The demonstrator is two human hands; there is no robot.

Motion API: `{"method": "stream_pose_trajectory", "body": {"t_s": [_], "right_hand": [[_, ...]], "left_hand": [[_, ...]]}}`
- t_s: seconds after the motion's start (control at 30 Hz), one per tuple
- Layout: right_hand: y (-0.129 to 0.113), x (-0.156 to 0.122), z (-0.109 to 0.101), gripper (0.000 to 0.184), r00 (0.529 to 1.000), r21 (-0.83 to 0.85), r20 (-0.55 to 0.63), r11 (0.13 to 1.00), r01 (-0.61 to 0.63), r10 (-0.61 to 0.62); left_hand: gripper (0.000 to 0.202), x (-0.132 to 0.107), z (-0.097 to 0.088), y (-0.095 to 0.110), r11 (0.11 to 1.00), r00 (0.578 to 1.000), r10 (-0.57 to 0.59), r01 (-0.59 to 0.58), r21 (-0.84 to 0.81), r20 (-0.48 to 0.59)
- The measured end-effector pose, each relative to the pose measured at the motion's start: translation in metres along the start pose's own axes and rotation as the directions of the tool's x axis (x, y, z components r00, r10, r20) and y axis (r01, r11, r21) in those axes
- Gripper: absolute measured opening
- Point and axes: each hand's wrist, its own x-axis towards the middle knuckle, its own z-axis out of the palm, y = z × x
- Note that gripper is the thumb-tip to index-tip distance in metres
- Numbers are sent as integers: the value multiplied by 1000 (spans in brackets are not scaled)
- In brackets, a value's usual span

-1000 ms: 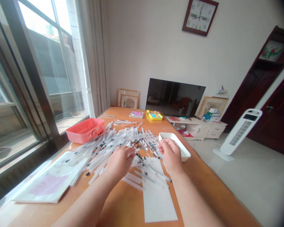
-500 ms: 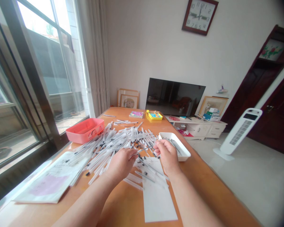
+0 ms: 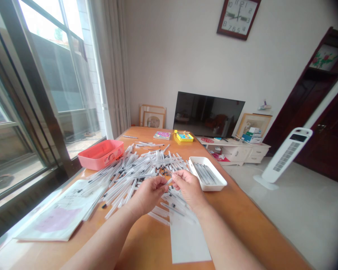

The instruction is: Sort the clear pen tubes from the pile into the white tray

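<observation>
Okay, clock directions are taken from the hands, 12 being straight away from the wearer. Looks partway along: a row of grey-toned pens (image 3: 205,173) lies side by side in the white tray (image 3: 215,187) at 2 o'clock, so that portion seems done. Plenty left, judging by the big heap of clear pen barrels (image 3: 145,165) from 10 to 12 o'clock, black caps mixed in, far more than the tray holds; exact count not readable. A few more barrels lie loose at 6 o'clock, partly over a white paper sheet (image 3: 189,243). The piece being handled, a pale pen barrel (image 3: 169,181), is up between the two hands over the near edge of the heap, tilted with its right end higher. Left hand (image 3: 149,193): thumb and forefinger closed in a pinch on the barrel's lower end, remaining fingers curled in. Right hand (image 3: 189,186): fingertips nipped together at the upper end, hand half curled, palm down; whether a cap or refill tip sits in that pinch is too small to tell. Fingertips of both hands are near each other. Also on the wooden table (image 3: 256,236): coral plastic box (image 3: 92,163) at 10 o'clock, booklet (image 3: 55,215) at 8, yellow carton (image 3: 185,138) at 12 to 1.
</observation>
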Motion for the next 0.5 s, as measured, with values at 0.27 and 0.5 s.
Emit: {"method": "stream_pose_trajectory", "body": {"t_s": [0.27, 0.5], "right_hand": [[4, 0, 0, 23, 999, -106, 36, 994, 21, -18], [1, -2, 0, 23, 997, -200, 49, 977, 67, -58]], "left_hand": [[29, 5, 0, -8, 988, 996, -32, 45, -148, 85], [29, 5, -3, -5, 985, 994, -76, 88, -146, 80]]}}
